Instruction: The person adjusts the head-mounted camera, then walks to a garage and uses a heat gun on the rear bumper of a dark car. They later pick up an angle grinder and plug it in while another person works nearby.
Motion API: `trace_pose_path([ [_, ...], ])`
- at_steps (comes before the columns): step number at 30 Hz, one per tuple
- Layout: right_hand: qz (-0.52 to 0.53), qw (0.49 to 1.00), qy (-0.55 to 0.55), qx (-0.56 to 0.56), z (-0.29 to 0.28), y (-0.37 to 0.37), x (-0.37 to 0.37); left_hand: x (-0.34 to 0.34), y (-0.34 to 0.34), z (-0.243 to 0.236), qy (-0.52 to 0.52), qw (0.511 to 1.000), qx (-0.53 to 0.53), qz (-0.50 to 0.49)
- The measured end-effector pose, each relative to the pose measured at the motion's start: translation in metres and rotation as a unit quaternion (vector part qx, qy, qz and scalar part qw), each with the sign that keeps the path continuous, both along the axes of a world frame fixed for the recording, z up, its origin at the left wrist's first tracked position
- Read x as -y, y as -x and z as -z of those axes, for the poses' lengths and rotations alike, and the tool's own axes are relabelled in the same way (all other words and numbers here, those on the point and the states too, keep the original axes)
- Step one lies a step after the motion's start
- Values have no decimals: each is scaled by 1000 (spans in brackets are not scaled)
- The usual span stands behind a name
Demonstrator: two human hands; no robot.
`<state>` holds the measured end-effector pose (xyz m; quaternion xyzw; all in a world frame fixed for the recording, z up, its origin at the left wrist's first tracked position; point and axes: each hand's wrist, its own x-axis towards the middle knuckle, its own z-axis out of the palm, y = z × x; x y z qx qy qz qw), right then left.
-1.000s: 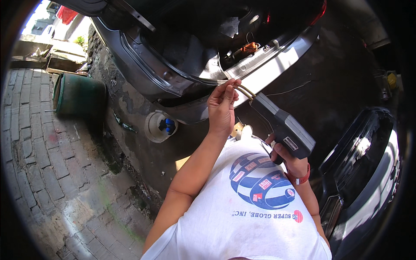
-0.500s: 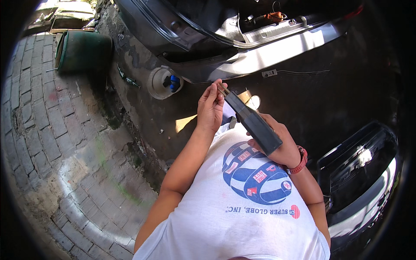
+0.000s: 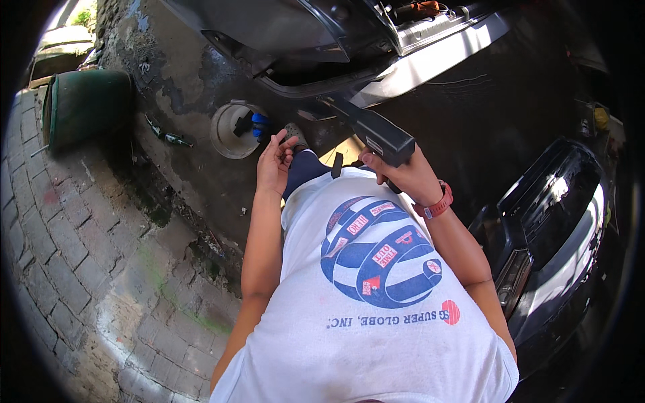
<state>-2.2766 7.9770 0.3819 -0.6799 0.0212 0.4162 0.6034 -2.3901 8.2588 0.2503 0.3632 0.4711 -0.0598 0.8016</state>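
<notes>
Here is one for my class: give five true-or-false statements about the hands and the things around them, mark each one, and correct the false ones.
1. The right hand holds a dark tool. True.
2. The left hand touches the dark tool. False: the left hand is apart from it.
3. The red watch is on the left wrist. False: the red watch is on the right wrist.
4. Something blue shows at the round pale bucket. True.
5. The green drum is right of the bucket in the picture. False: the green drum is to its left.
</notes>
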Motion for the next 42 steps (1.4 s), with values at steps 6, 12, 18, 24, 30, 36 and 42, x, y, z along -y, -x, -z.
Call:
trace_pose_path([
  [6,117,991,68,-22,40,26,-85,-115,78,43,-22,998,-54,31],
  [12,165,982,87,-37,56,18,-128,-185,93,76,-22,992,-117,35],
  [18,131,981,130,-51,46,13,-140,-208,104,101,-17,993,-112,12],
  [24,127,981,142,-22,43,22,-141,-218,139,136,-1,985,-173,-4],
  [30,70,987,143,10,44,26,-124,-223,198,153,-11,970,-242,-16],
  [36,53,980,193,-13,41,20,-113,-222,223,142,-26,963,-268,-8],
  [42,21,992,121,-38,34,23,-105,-206,199,119,-49,964,-262,-3],
])
